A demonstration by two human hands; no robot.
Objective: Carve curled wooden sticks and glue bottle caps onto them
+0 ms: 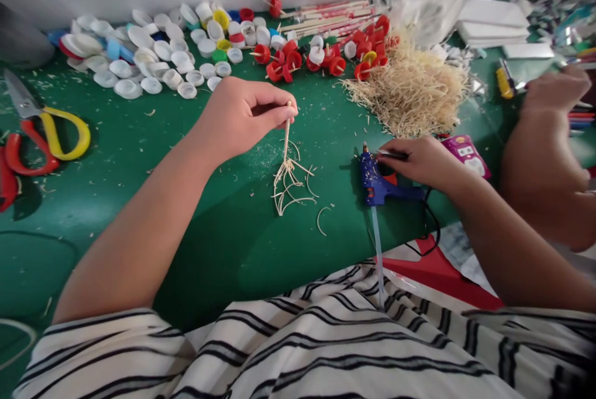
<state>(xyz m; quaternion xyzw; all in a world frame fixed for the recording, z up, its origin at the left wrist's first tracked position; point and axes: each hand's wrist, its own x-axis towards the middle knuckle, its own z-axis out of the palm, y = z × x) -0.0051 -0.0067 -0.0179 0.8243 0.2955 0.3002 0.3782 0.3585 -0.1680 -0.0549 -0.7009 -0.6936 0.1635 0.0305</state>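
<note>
Between the thumb and fingers of my left hand (251,110) is the top of a thin wooden stick (287,138). Curled pale shavings (291,179) fan out from the stick's lower end, just over the green table. My right hand (421,160) is closed around a dark, slim tool (393,154), whose full shape is hidden. Close beside that hand, a blue glue gun (372,179) lies on the table with a clear glue stick (377,237) extending toward my striped shirt.
White and coloured bottle caps (162,51) lie along the back, with red caps on sticks (284,61) and a heap of shavings (410,89). Scissors (46,126) rest at the left of the green table (209,250). Another person's arm (542,157) reaches in at right.
</note>
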